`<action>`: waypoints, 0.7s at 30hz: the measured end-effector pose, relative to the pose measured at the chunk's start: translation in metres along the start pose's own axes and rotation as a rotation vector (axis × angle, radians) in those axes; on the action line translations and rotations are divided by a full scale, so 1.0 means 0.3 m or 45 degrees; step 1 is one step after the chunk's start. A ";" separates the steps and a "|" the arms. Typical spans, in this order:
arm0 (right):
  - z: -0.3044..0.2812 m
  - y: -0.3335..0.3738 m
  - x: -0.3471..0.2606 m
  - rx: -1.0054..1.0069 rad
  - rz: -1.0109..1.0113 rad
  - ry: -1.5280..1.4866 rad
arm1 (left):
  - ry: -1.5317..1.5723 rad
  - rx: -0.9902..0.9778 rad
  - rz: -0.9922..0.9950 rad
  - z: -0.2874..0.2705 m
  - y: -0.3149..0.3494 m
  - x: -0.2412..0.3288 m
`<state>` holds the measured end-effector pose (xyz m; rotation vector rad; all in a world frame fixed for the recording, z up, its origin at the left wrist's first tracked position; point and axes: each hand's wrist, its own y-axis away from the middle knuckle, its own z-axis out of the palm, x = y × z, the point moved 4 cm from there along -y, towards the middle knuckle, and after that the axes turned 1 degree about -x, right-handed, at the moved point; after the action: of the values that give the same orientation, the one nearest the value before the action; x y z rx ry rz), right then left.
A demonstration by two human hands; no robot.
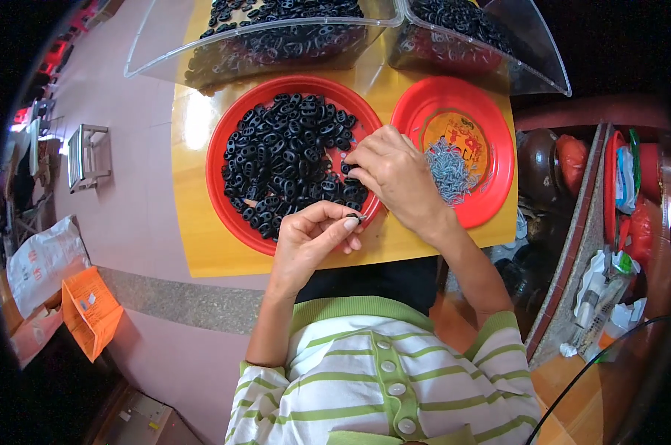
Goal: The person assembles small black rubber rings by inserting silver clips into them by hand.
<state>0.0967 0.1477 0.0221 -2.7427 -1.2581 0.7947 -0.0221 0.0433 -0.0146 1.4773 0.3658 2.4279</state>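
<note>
My left hand (313,236) pinches a small black plastic piece (355,216) between thumb and fingertips at the near right rim of a round red tray (215,194). A thin, light-coloured tip shows at the end of that piece. Inside the tray lies a heap of black oval two-hole plastic pieces (283,156). Over the tray's right side, my right hand (398,174) has its thumb and forefinger closed around another black piece (346,168). To the right, a second red tray (502,159) carries a pile of small silvery metal pins (450,174), partly behind my right hand.
Two clear plastic bins (276,52) (465,52) full of black pieces stand at the yellow table's (194,245) far side. A metal-framed stool (89,157) is on the floor at left, near an orange box (92,311). Jars and bags crowd a ledge (565,274) at right.
</note>
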 end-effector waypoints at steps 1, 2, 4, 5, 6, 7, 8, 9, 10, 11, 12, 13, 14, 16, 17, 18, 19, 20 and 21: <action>0.003 0.000 -0.001 -0.002 0.000 0.003 | 0.003 -0.002 0.001 0.000 -0.001 -0.001; 0.010 0.001 -0.001 -0.020 0.003 0.044 | 0.001 -0.003 0.002 0.000 -0.002 -0.001; 0.015 0.002 -0.004 -0.037 0.006 0.087 | 0.000 -0.006 0.005 0.002 -0.003 0.000; 0.017 0.000 -0.006 -0.044 0.012 0.080 | 0.003 -0.001 0.009 0.000 -0.003 0.000; 0.017 -0.002 -0.008 -0.050 0.018 0.073 | 0.006 0.003 0.013 0.000 -0.003 0.001; 0.014 -0.005 -0.013 -0.048 0.015 0.074 | 0.005 0.004 0.017 0.000 -0.002 0.003; 0.010 -0.006 -0.017 -0.036 0.012 0.081 | 0.003 0.003 0.023 0.000 -0.001 0.002; 0.007 -0.007 -0.020 -0.024 0.009 0.087 | -0.001 0.003 0.029 0.000 -0.001 0.001; 0.005 -0.009 -0.018 -0.022 0.006 0.090 | -0.001 0.002 0.033 0.000 -0.002 0.000; -0.003 -0.011 -0.016 0.017 -0.010 0.088 | -0.003 0.002 0.035 0.000 -0.002 -0.001; -0.011 -0.011 -0.014 0.056 -0.026 0.085 | -0.005 0.001 0.037 0.000 -0.003 -0.001; -0.014 -0.006 -0.008 0.060 -0.029 0.088 | -0.007 -0.001 0.043 0.001 -0.002 0.000; -0.019 0.002 0.006 0.093 0.005 -0.054 | -0.013 0.011 0.036 0.001 0.000 -0.002; -0.030 0.010 0.015 0.127 0.035 -0.194 | -0.020 0.021 0.034 0.000 -0.001 0.000; -0.019 0.019 0.032 0.050 0.265 -0.599 | 0.018 0.033 0.056 -0.004 0.002 0.004; -0.003 0.030 0.046 -0.032 0.496 -1.003 | 0.055 0.044 0.077 -0.007 0.004 0.009; -0.019 0.027 0.046 -0.032 0.494 -1.003 | 0.078 0.058 0.084 -0.009 0.008 0.020; -0.026 0.029 0.049 -0.123 0.632 -1.269 | 0.079 0.054 0.082 -0.007 0.009 0.023; -0.025 0.037 0.048 -0.216 0.768 -1.536 | 0.125 0.063 0.151 -0.007 0.007 0.033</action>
<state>0.1157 0.1519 0.0198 -2.7128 -0.3900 2.7333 -0.0285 0.0446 -0.0067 1.4416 0.3710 2.6094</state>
